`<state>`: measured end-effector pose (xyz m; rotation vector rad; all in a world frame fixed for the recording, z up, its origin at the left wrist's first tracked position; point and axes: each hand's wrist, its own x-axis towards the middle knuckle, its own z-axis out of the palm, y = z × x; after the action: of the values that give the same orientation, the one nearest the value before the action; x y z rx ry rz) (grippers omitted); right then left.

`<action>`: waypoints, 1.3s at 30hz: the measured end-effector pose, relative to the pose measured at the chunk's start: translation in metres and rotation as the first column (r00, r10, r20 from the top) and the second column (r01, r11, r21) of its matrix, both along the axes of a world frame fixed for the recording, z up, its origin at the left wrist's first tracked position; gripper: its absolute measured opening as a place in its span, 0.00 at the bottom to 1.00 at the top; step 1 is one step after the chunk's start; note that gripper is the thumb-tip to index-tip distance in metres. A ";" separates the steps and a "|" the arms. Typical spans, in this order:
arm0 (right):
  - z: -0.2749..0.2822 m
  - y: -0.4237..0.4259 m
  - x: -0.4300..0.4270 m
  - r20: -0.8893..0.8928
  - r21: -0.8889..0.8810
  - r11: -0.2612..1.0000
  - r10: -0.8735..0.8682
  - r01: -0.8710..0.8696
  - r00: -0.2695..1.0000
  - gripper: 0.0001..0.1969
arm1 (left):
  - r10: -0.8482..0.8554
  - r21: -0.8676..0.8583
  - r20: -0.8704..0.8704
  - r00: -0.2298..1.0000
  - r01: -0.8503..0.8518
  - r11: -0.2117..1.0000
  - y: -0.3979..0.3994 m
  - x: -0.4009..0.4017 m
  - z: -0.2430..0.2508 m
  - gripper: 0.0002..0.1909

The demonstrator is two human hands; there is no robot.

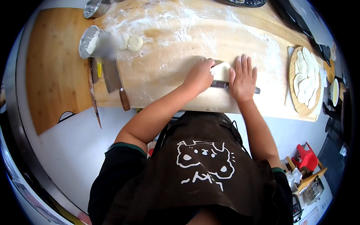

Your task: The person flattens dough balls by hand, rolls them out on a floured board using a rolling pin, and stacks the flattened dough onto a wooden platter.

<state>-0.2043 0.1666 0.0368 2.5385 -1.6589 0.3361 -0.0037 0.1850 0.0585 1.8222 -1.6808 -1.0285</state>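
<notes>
On the floured wooden board (168, 70) lies a thin piece of dough (221, 71) between my hands. My left hand (200, 73) pinches its left edge with curled fingers. My right hand (244, 77) lies flat with fingers spread, its palm over a dark rolling pin (220, 84) along the dough's near side. The pin's right end shows beyond my wrist. To the far left, small rounds of dough (135, 44) rest near a metal bowl of flour (87, 43).
A cleaver (112, 77) with a wooden handle lies at the board's left, beside a yellow-handled thing (99, 69). On the right, a round woven tray (293, 81) bears several overlapping flat dough pieces (306, 76). Another metal bowl (96, 8) stands at the back left.
</notes>
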 end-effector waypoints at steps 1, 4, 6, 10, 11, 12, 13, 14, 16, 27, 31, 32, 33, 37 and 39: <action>-0.006 -0.025 0.004 0.011 -0.023 1.000 -0.014 0.014 1.000 0.27 | -0.041 -0.011 0.059 0.997 0.042 0.999 -0.003 0.003 0.002 0.14; -0.006 -0.055 0.008 -0.005 -0.046 0.997 -0.066 0.065 0.998 0.27 | -0.125 -0.130 0.181 0.976 0.150 0.980 -0.020 0.004 -0.004 0.16; -0.002 -0.045 0.012 -0.021 0.097 0.988 -0.118 0.120 0.993 0.29 | -0.232 0.022 0.144 0.962 0.231 0.973 -0.033 0.008 -0.004 0.19; 0.003 0.077 -0.008 -0.067 0.199 0.978 -0.047 0.059 0.997 0.32 | -0.080 0.015 0.044 0.996 0.079 0.997 -0.016 0.016 -0.019 0.17; 0.004 0.082 -0.012 -0.079 0.145 0.989 -0.024 0.035 0.997 0.31 | -0.045 0.029 0.014 0.999 0.044 0.999 -0.005 0.015 -0.015 0.16; 0.006 0.077 -0.011 -0.082 0.157 0.986 -0.037 0.049 0.996 0.31 | -0.059 0.041 0.011 0.998 0.058 0.997 0.005 0.015 -0.011 0.16; 0.005 0.060 -0.006 -0.043 0.105 0.994 -0.036 0.040 0.998 0.30 | -0.044 0.050 0.006 0.999 0.043 0.998 0.015 0.015 -0.007 0.17; 0.002 0.034 -0.001 0.000 0.038 0.999 -0.026 0.026 1.000 0.29 | -0.021 0.046 0.007 1.000 0.021 0.999 0.015 0.016 -0.004 0.17; -0.006 -0.010 0.006 -0.011 0.000 0.999 -0.044 0.044 0.999 0.27 | -0.058 0.063 0.049 0.997 0.055 0.996 0.003 0.022 -0.001 0.18; 0.008 0.086 0.004 -0.095 0.162 0.986 -0.027 0.043 0.995 0.32 | 0.020 0.118 -0.043 0.999 -0.015 0.993 0.009 0.027 -0.013 0.16; -0.003 0.005 0.020 -0.008 0.051 0.998 -0.044 0.044 0.999 0.29 | -0.007 0.081 0.015 1.000 0.005 0.997 0.019 0.035 -0.003 0.16; -0.006 -0.013 0.023 -0.026 0.048 0.997 -0.059 0.060 0.998 0.29 | -0.007 0.080 0.016 1.000 0.005 0.997 0.013 0.035 0.002 0.16; -0.006 -0.030 0.027 -0.047 0.067 0.991 -0.110 0.113 0.993 0.29 | -0.079 0.008 0.082 0.994 0.079 0.997 0.003 0.034 0.004 0.17; -0.009 -0.026 0.033 -0.087 0.130 0.975 -0.171 0.181 0.981 0.31 | -0.139 -0.031 0.072 0.988 0.141 0.989 -0.029 0.042 -0.019 0.17; -0.015 0.034 0.019 -0.092 0.206 0.973 -0.092 0.109 0.992 0.33 | -0.150 0.012 0.091 0.984 0.149 0.989 -0.020 0.048 -0.028 0.17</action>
<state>-0.1850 0.2006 0.0213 2.5590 -1.8742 0.0494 0.0439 0.1647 0.0306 1.7935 -1.8963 -1.0239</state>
